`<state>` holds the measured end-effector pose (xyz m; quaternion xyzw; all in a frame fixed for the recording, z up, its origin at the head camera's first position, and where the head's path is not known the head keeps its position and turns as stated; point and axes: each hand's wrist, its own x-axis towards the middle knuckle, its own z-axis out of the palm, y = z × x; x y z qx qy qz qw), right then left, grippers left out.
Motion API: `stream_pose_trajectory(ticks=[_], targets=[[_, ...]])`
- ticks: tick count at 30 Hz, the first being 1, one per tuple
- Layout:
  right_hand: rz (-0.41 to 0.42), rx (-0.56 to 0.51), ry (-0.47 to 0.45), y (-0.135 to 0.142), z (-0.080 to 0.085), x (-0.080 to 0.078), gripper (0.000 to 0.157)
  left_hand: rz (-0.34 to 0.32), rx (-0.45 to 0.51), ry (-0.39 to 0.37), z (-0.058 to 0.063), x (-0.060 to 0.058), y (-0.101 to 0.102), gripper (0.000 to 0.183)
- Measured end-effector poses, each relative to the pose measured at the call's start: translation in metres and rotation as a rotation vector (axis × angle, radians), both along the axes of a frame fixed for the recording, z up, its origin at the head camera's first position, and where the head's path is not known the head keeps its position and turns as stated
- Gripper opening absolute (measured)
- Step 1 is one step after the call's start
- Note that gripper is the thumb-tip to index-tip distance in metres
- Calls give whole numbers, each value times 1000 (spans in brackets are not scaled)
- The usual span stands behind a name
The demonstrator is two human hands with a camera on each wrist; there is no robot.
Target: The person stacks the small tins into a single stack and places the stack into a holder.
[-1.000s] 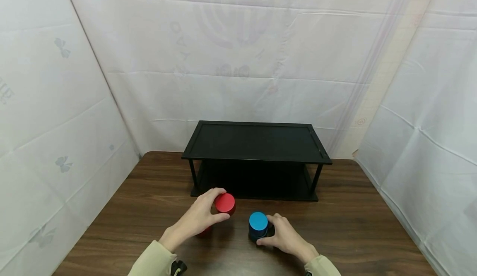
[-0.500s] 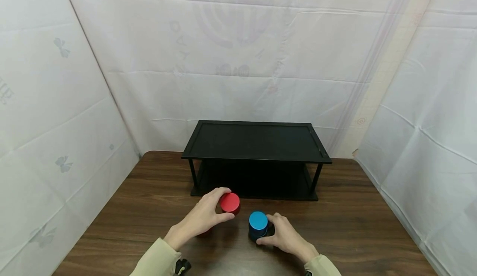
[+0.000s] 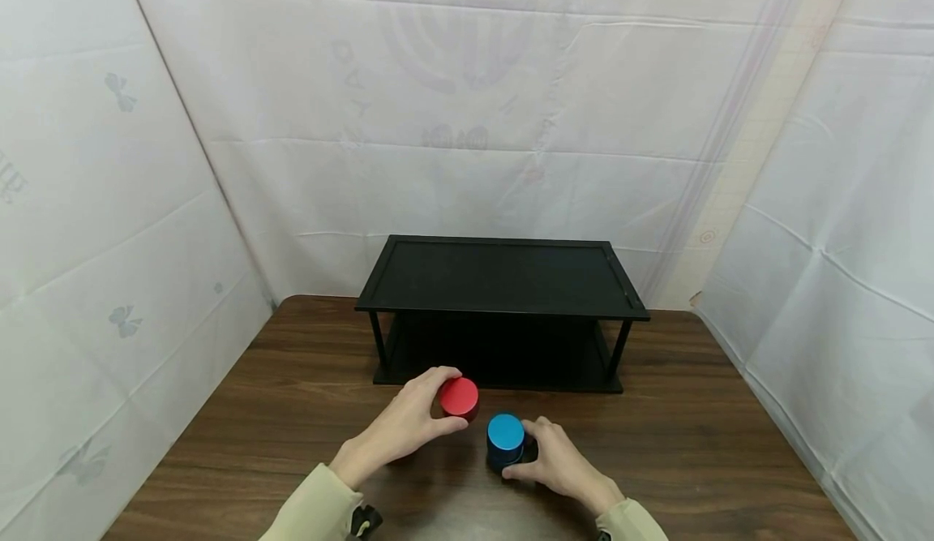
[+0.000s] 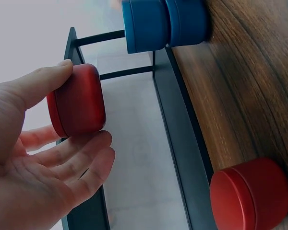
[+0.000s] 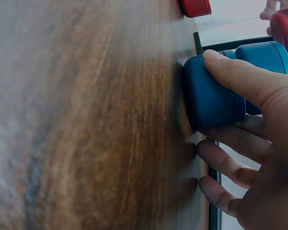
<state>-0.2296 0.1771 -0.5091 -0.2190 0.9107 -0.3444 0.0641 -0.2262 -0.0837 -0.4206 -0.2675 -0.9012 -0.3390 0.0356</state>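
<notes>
In the head view my left hand (image 3: pixel 404 426) pinches a small round red tin (image 3: pixel 460 397) between thumb and fingers. The left wrist view shows this tin (image 4: pixel 81 103) held clear of the table. Two blue tins are stacked just to its right, the upper blue tin (image 3: pixel 506 432) resting on the lower blue tin (image 5: pixel 211 96). My right hand (image 3: pixel 558 461) grips the lower one from the right, thumb on one side and fingers on the other. A second red tin (image 4: pixel 254 194) stands on the table; in the head view my left hand covers it.
Behind the hands stands a black two-level rack (image 3: pixel 496 277) with thin posts. The wooden table (image 3: pixel 693 444) extends on both sides. White sheets (image 3: pixel 467 119) hang at the back, left and right.
My left hand has moved to the right with the red tin, closer to the blue stack. My right hand and the blue tins have stayed put.
</notes>
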Motion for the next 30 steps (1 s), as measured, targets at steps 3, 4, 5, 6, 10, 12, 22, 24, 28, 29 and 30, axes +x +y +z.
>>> stream_pose_trajectory(ticks=[3,4,5,6,10,12,22,24,28,29,30], targets=[[3,1,7,0,0,0,64,-1,3,-9,0,0,2,59],[4,3,9,0,0,0,64,-1,4,-11,0,0,3,59],[5,5,12,0,0,0,64,0,3,-12,0,0,3,59],[5,8,13,0,0,0,64,-2,4,-12,-1,0,4,59],[9,3,10,0,-1,0,62,-13,5,-8,0,1,5,59],[9,-4,6,0,0,0,62,-20,5,-3,0,0,6,59],[14,-20,7,1,-2,-1,60,-42,17,-15,1,0,11,59],[16,-26,10,1,-2,-1,59,-45,14,-21,1,0,13,58],[18,-30,17,1,-2,-1,58,-51,7,-26,1,0,15,59],[18,-28,18,1,-2,-1,58,-51,5,-26,1,0,16,59],[17,-26,19,1,-2,-2,57,-53,4,-24,1,1,17,59]])
